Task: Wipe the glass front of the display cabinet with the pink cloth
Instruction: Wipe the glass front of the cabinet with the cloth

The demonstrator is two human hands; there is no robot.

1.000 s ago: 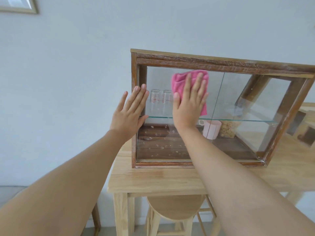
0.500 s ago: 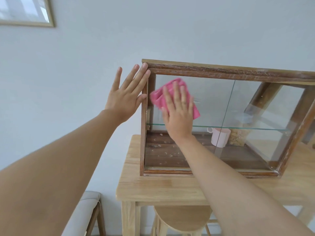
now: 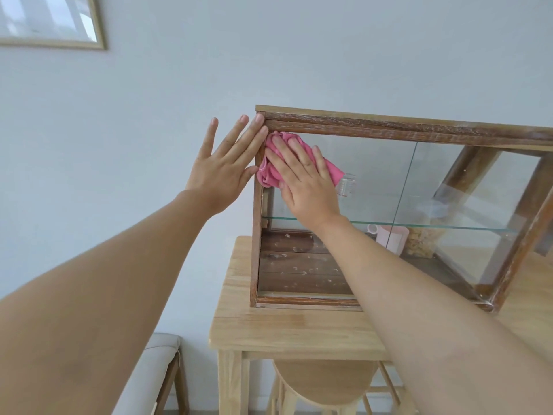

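Now our right hand point(image 3: 308, 187) fingers point(image 3: 294, 151) lie spread, pressing the pink cloth point(image 3: 270, 172) into the top-left corner; unwiped glass front point(image 3: 374, 181) stretches rightward and below.

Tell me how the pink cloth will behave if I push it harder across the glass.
Pink cloth looks soft and floppy, already bunched under the right hand, so it will probably crumple rather than slide flat. It seems light; the glass front likely lets it glide.
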